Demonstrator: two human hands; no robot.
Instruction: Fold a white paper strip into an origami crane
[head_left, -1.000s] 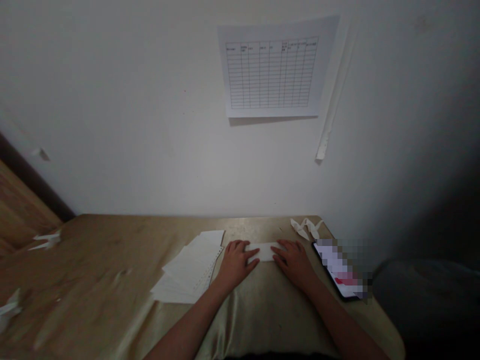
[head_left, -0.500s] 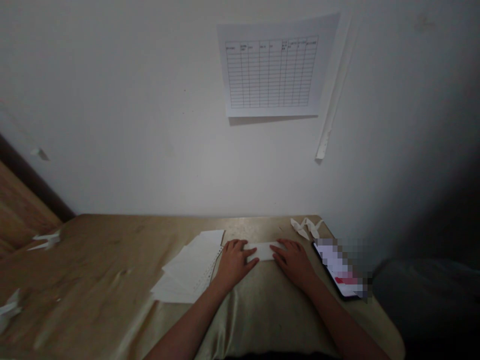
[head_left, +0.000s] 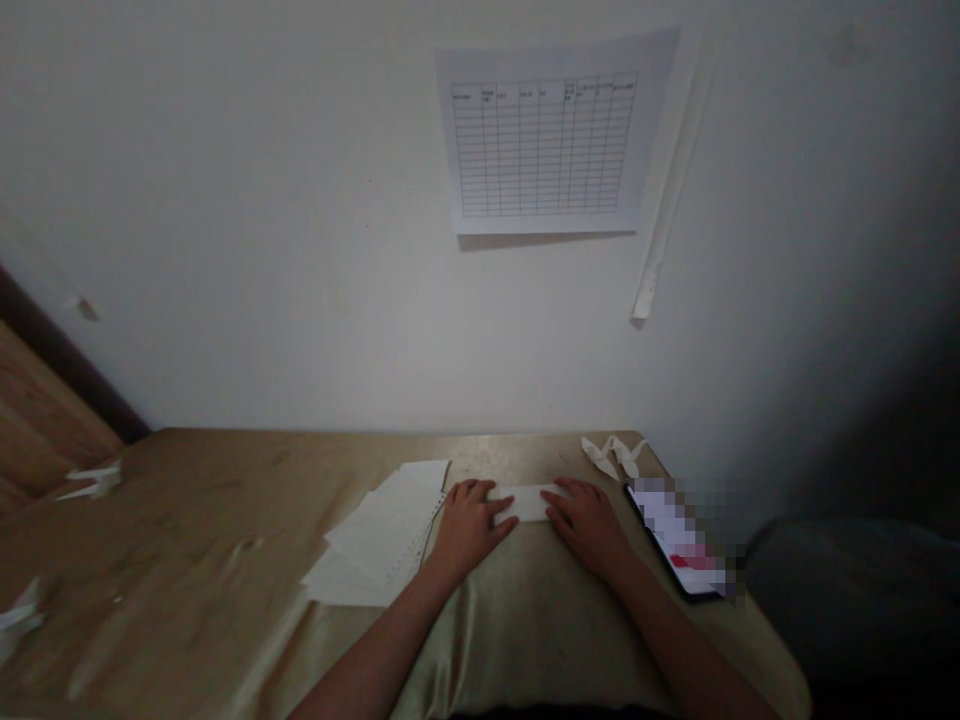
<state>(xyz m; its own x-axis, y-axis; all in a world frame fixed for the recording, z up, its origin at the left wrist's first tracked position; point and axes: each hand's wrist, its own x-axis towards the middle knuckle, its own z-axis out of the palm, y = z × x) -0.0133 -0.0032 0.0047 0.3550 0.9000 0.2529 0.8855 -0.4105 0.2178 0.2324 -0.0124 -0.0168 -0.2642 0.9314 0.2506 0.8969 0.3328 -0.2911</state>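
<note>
A small folded strip of white paper (head_left: 529,503) lies flat on the cloth-covered table. My left hand (head_left: 471,522) rests on its left end, fingers spread, with the thumb and index finger reaching over the paper. Over the right end lies my right hand (head_left: 589,525), also with fingers apart and pressing down on the strip. Both hands cover the strip's ends, so only its middle shows. Just left of my left hand is a fanned stack of white paper sheets (head_left: 382,535), one with a punched, torn-looking edge.
A phone (head_left: 679,545) with a lit, blurred screen lies right of my right hand. Folded paper shapes sit at the back right (head_left: 613,455) and far left (head_left: 94,480). Behind the table rises a wall with a printed table sheet (head_left: 547,150) on it.
</note>
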